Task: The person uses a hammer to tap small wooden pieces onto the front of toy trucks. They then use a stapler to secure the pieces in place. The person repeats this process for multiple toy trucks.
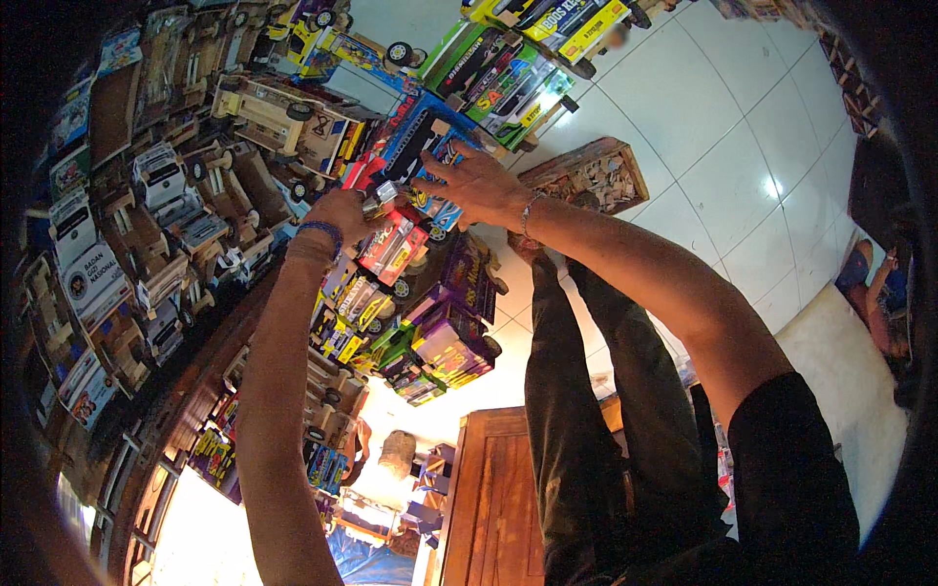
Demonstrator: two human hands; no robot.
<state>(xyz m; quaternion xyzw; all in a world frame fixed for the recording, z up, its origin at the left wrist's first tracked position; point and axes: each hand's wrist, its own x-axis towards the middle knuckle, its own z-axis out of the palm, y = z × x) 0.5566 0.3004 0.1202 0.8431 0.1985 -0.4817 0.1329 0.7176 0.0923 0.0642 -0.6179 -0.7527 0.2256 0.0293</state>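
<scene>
My left hand (341, 217) is closed among the toy trucks, beside a small silver-grey piece (381, 198) at its fingertips. What it grips is mostly hidden. A red and white toy truck (393, 247) is just below it. My right hand (481, 188) reaches in from the right with its fingers apart, over a blue toy truck (411, 140) with a dark panel. Its fingertips are at the truck's lower side; whether they press on it I cannot tell.
Unpainted wooden toy trucks (264, 117) are piled on the left. Painted toy trucks stand at the top, including a green one (489, 83), and purple ones (454, 342) lower down. A wooden box of scraps (591, 178) rests on the white tile floor (703, 146). A wooden door (493, 488) is below.
</scene>
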